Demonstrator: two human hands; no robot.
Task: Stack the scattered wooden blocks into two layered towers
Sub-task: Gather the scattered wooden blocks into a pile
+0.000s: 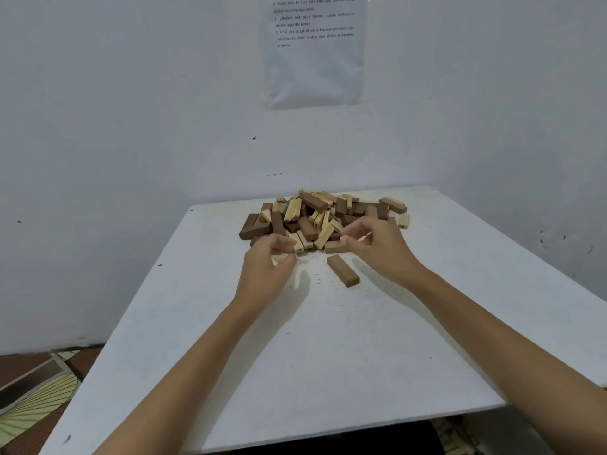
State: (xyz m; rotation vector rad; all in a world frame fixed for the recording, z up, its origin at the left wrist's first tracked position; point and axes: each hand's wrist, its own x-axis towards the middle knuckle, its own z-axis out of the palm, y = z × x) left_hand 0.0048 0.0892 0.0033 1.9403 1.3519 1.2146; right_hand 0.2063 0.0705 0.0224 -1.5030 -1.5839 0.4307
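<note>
On a white square tabletop (328,356), a heap of pale and dark-brown rectangular wooden blocks (315,215) lies at frame centre — no tower begun. A pale block (280,258) is pinched in the left hand (266,267); the right hand (377,244) is curled, its hold unclear. One dark-brown block (343,270) lies apart — judged light, rigid, smooth, best taken by its long sides.

Slim bare forearms (200,353) (uncovered as far as shows) end in the bare left hand (267,261) and right hand (377,246).
</note>
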